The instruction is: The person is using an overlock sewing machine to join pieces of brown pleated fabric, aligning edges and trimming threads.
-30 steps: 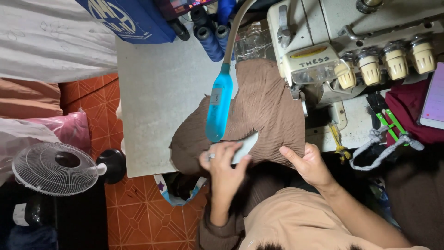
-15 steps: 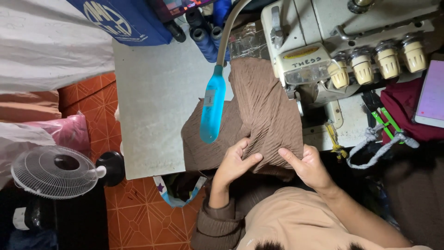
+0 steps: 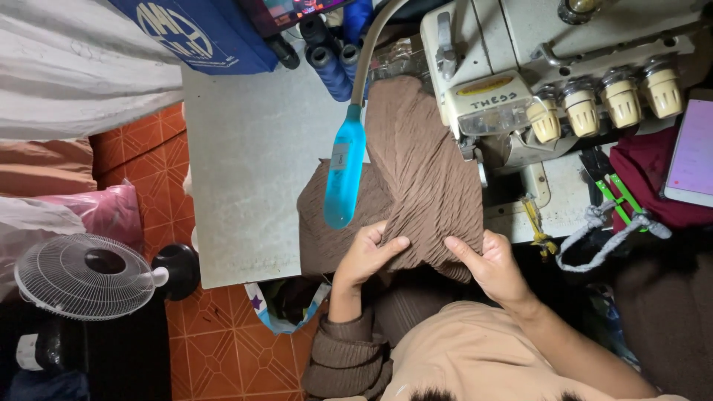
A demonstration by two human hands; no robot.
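Both hands pinch the near edge of the brown pleated fabric (image 3: 423, 186): left hand (image 3: 369, 256) fingers curled over it, right hand (image 3: 490, 267) fingers flattening it. This keeps the cloth taut toward the overlock sewing machine (image 3: 520, 89), under the blue lamp (image 3: 344, 174) on the worktop (image 3: 252, 163).

Camera: one only, worn on the person's head.
Direction: it looked straight down over the grey table (image 3: 252, 171) and the sewing machine (image 3: 535, 67).
Distance: close to the left hand (image 3: 368, 256) and right hand (image 3: 490, 263).
Shared part: there was no second view.
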